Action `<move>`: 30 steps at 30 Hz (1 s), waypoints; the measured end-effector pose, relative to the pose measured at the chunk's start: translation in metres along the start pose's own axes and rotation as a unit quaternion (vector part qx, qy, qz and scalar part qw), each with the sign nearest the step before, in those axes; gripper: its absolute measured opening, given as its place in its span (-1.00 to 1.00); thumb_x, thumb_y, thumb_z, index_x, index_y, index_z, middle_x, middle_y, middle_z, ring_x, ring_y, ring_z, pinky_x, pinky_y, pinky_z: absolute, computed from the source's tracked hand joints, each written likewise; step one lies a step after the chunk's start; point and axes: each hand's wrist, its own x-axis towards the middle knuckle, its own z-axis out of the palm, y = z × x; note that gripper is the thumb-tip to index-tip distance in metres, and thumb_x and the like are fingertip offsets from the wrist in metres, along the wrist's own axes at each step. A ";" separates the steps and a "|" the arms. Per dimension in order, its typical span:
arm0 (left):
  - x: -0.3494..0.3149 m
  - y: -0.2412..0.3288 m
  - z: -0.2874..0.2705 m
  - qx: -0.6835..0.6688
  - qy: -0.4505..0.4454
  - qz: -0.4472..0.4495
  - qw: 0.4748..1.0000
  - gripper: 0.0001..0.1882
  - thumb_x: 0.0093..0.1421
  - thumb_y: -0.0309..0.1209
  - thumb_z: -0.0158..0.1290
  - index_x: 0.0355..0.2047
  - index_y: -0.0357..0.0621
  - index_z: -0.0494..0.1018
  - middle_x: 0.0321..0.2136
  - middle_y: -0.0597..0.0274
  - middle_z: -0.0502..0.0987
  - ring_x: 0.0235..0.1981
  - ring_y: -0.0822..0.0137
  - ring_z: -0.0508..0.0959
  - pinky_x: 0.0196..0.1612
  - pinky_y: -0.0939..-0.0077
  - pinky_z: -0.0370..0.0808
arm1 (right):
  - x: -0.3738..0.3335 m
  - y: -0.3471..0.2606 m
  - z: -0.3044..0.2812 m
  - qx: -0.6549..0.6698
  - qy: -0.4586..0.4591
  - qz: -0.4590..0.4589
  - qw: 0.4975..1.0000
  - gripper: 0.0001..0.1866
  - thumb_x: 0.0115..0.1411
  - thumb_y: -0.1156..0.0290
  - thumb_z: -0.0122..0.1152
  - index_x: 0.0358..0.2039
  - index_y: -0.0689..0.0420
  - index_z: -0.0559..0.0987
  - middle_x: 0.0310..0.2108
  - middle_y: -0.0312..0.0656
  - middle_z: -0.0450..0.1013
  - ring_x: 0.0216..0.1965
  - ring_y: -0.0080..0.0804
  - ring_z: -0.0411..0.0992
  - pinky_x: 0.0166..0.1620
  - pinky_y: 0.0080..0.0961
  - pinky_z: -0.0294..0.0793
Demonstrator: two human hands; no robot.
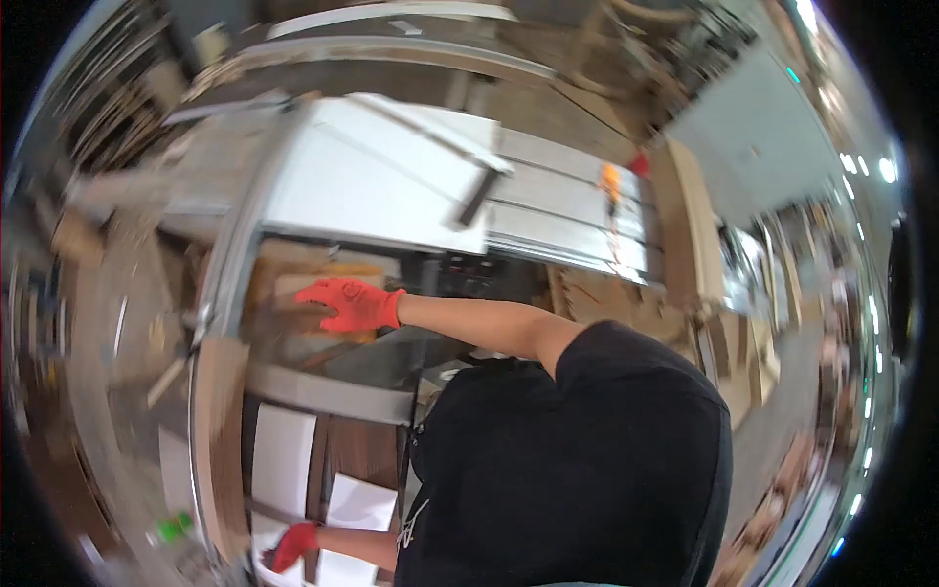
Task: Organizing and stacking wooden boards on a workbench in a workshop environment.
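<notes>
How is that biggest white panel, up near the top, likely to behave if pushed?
The white panel is probably stiff, since it lies flat without visible sagging. Its smooth-looking face suggests gloves might slip on it. Lying broad and low, it seems more apt to slide than tip.

my right hand (350, 304) motion-blurred, contact with the brown surface (372, 271) unclear, my left hand (293, 548) smeared, grip unreadable, left upper arm hidden behind black shirt (577, 470), white panel (360, 501) crossed by my forearm (354, 544), cut by lower edge, orange item (610, 180), green thing (176, 527) too blurred to tell
</notes>
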 end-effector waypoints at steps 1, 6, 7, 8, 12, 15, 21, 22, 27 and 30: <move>-0.020 0.006 0.013 -0.010 -0.034 -0.008 0.999 -0.66 0.52 -0.28 -0.23 -0.08 -0.11 0.55 -0.17 0.02 0.63 -0.15 0.16 0.55 0.13 0.17 0.39 | -0.027 0.008 -0.018 -0.011 0.031 0.010 0.999 -0.33 0.15 0.29 0.31 0.29 0.06 0.38 0.03 -0.05 0.47 0.10 -0.06 0.44 0.20 -0.18 0.43; -0.230 0.129 0.042 -0.151 -0.339 -0.048 0.927 -0.62 0.55 -0.31 -0.25 -0.11 -0.36 0.48 -0.18 0.01 0.56 -0.14 0.15 0.53 0.07 0.21 0.47 | -0.155 0.054 -0.128 -0.049 0.275 0.099 0.955 -0.50 0.16 0.37 0.34 0.13 0.10 0.49 -0.03 -0.08 0.48 -0.02 -0.19 0.50 0.07 -0.29 0.51; -0.265 0.140 0.050 -0.201 -0.427 -0.032 0.881 -0.58 0.56 -0.24 -0.30 -0.05 -0.34 0.45 -0.16 0.02 0.52 -0.14 0.13 0.52 0.09 0.19 0.48 | -0.186 0.065 -0.149 -0.063 0.344 0.104 0.931 -0.55 0.17 0.39 0.35 0.08 0.14 0.51 -0.04 -0.09 0.51 -0.06 -0.26 0.53 0.01 -0.36 0.55; -0.299 0.181 0.048 -0.223 -0.480 -0.051 0.847 -0.59 0.55 -0.23 -0.28 -0.04 -0.33 0.45 -0.15 0.04 0.50 -0.12 0.14 0.50 0.12 0.16 0.45 | -0.212 0.069 -0.167 -0.023 0.375 0.163 0.912 -0.58 0.16 0.39 0.36 0.03 0.16 0.52 -0.07 -0.11 0.52 -0.09 -0.30 0.53 -0.02 -0.38 0.55; -0.413 0.297 0.045 -0.271 -0.630 0.171 0.707 -0.56 0.53 -0.19 -0.21 0.02 -0.35 0.45 -0.05 -0.03 0.51 -0.08 0.11 0.53 0.13 0.12 0.44 | -0.327 0.087 -0.216 -0.005 0.565 0.286 0.774 -0.65 0.15 0.34 0.36 -0.10 0.21 0.53 -0.23 -0.11 0.55 -0.18 -0.29 0.54 -0.09 -0.38 0.54; -0.507 0.379 0.017 -0.311 -0.729 0.007 0.610 -0.57 0.50 -0.24 -0.19 0.12 -0.32 0.47 -0.08 -0.03 0.54 -0.06 0.14 0.53 0.09 0.15 0.45 | -0.412 0.093 -0.226 0.001 0.678 0.306 0.668 -0.67 0.17 0.34 0.35 -0.11 0.21 0.54 -0.27 -0.11 0.55 -0.21 -0.35 0.54 -0.13 -0.39 0.54; -0.688 0.496 -0.088 -0.328 -0.900 -0.094 0.271 -0.56 0.46 -0.32 -0.10 0.24 -0.29 0.41 -0.14 0.16 0.52 -0.12 0.32 0.48 0.04 0.36 0.45 | -0.539 0.070 -0.216 -0.165 0.870 0.379 0.268 -0.66 0.20 0.45 0.28 -0.01 0.22 0.54 -0.35 -0.19 0.47 -0.32 -0.37 0.45 -0.17 -0.40 0.49; -0.719 0.507 -0.116 -0.318 -0.918 -0.120 0.204 -0.57 0.45 -0.35 -0.08 0.25 -0.26 0.41 -0.14 0.19 0.53 -0.13 0.36 0.49 0.02 0.40 0.46 | -0.553 0.063 -0.218 -0.147 0.889 0.356 0.248 -0.60 0.21 0.45 0.27 0.07 0.22 0.51 -0.35 -0.19 0.47 -0.31 -0.40 0.44 -0.16 -0.41 0.49; -0.831 0.561 -0.293 -0.216 -0.953 -0.165 -0.132 -0.57 0.43 -0.35 0.04 0.25 -0.20 0.43 -0.04 0.26 0.59 -0.21 0.43 0.58 -0.07 0.53 0.54 | -0.578 0.026 -0.237 -0.070 0.901 0.350 0.248 -0.40 0.24 0.42 0.24 0.29 0.23 0.38 -0.27 -0.18 0.48 -0.25 -0.45 0.44 -0.13 -0.44 0.49; -0.877 0.572 -0.385 -0.058 -0.950 -0.204 -0.228 -0.46 0.34 -0.26 0.18 0.24 -0.21 0.37 -0.15 0.27 0.57 -0.31 0.42 0.56 -0.24 0.50 0.56 | -0.579 0.025 -0.253 -0.045 0.889 0.372 0.264 -0.32 0.24 0.40 0.23 0.36 0.24 0.30 -0.20 -0.16 0.51 -0.21 -0.45 0.46 -0.10 -0.44 0.50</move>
